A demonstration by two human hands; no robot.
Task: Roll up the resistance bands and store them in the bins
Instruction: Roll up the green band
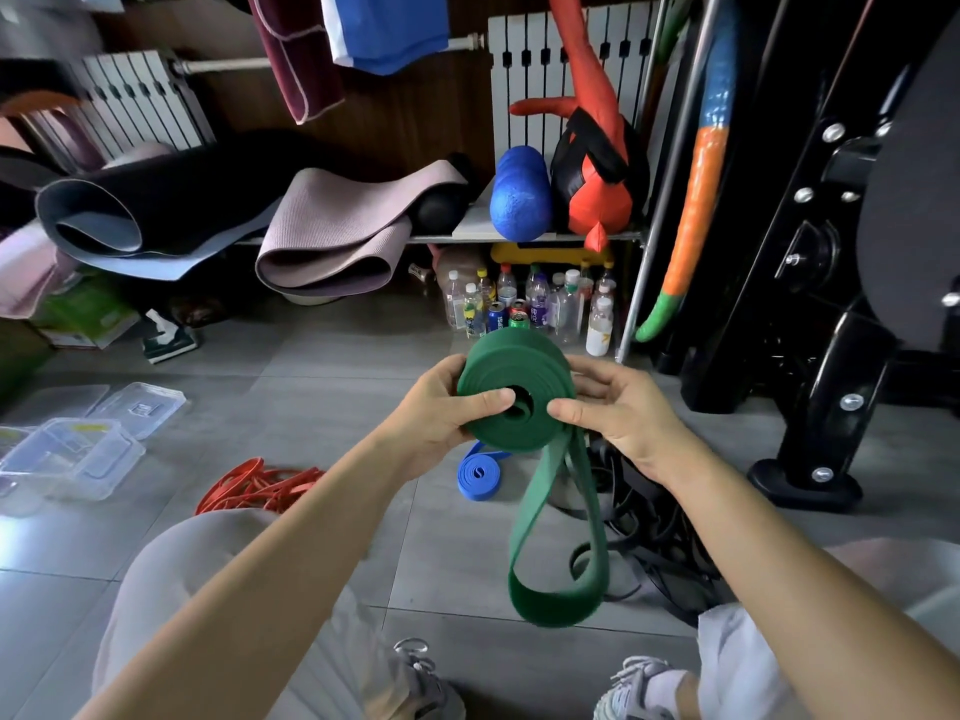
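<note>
Left hand (441, 407): forearm in from near left; grip curled round the left rim of the wide green rubber band coil (506, 356), thumb on its face.
Right hand (618, 415): grip pinching the right rim.
Coil: mid-air, centre; loose tail hangs looped below.
Clear plastic bins (72, 459): floor, left, well apart.

**Bands and bins strewn over gym floor**

A grey tiled floor (322, 356) carries the lot. Clear bins (72, 459) sit at 9 o'clock, loose lids (140, 407) just beyond them. Orange bands (260, 485) lie tangled at 8 o'clock. A rolled blue band (480, 472) rests at 6 o'clock, and black bands (649, 527) sprawl at 5. Bottles (535, 304) and cans crowd together at 1 o'clock. A black machine foot (805, 483) stands at 4.
</note>
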